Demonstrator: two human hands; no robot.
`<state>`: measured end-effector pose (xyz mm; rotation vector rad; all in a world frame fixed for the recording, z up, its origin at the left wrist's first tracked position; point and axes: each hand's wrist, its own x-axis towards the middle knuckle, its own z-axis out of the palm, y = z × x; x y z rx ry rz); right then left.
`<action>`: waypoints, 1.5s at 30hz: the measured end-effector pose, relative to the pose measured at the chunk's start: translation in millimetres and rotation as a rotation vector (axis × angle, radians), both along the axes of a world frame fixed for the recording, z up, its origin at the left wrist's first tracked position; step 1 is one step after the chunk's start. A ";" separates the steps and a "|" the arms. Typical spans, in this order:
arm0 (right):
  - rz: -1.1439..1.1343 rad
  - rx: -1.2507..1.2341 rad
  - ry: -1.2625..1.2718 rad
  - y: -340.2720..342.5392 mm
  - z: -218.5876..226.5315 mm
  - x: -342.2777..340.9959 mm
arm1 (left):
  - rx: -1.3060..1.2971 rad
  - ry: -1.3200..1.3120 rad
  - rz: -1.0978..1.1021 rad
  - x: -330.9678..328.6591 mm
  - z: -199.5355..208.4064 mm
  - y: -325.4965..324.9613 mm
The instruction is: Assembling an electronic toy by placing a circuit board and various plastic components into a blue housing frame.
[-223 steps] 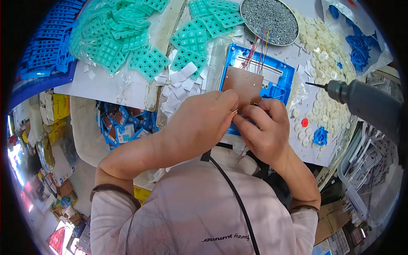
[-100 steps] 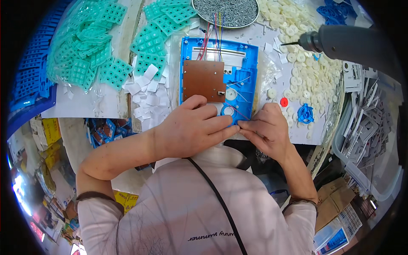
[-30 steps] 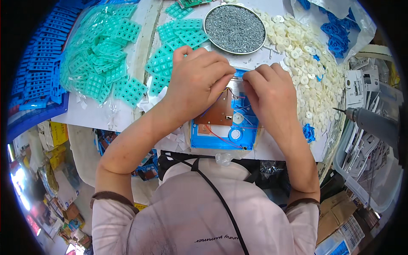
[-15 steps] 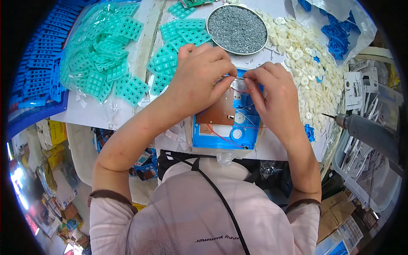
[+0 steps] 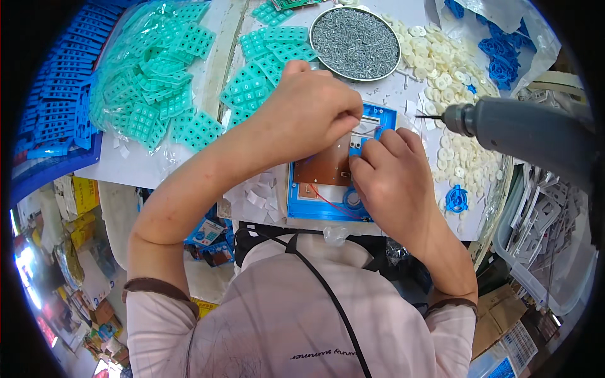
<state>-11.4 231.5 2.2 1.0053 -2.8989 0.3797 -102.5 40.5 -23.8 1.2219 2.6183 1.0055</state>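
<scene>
A blue plastic casing (image 5: 293,205) lies on the white work surface in front of me, with a brown circuit board (image 5: 322,169) and a thin red wire (image 5: 328,201) inside. My left hand (image 5: 321,110) is closed above the casing's upper part, thumb and fingers pinched together; whatever is between them is hidden. My right hand (image 5: 394,179) lies over the casing's right side, its fingers curled down beside the board's edge. Its fingertips are mostly hidden, so I cannot make out what they grip.
A grey electric screwdriver (image 5: 504,123) hangs at the right, bit pointing left. Beyond the casing stands a round tin (image 5: 357,80) of screws. White discs (image 5: 454,75) spread rightward; teal rubber keypads (image 5: 164,69) pile up left. A blue ring-shaped part (image 5: 456,198) lies near my right forearm.
My right hand has moved down and toward me along the casing, from the upper edge to the board's side. My left hand has shifted slightly right. The screwdriver has swung up and leftward.
</scene>
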 end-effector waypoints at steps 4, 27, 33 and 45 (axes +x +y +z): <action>-0.068 -0.088 -0.004 4.1 -9.5 5.2 | -0.161 0.138 -0.203 -8.0 3.0 8.4; -0.212 -0.348 0.062 18.0 -27.4 14.3 | -0.554 0.184 -0.562 -10.7 30.9 52.5; -0.209 -0.384 0.056 20.1 -32.4 19.1 | -0.711 0.128 -0.579 -1.3 51.1 65.3; -0.291 -0.262 -0.026 9.5 -10.9 8.7 | -0.615 0.076 -0.391 -15.2 47.8 67.7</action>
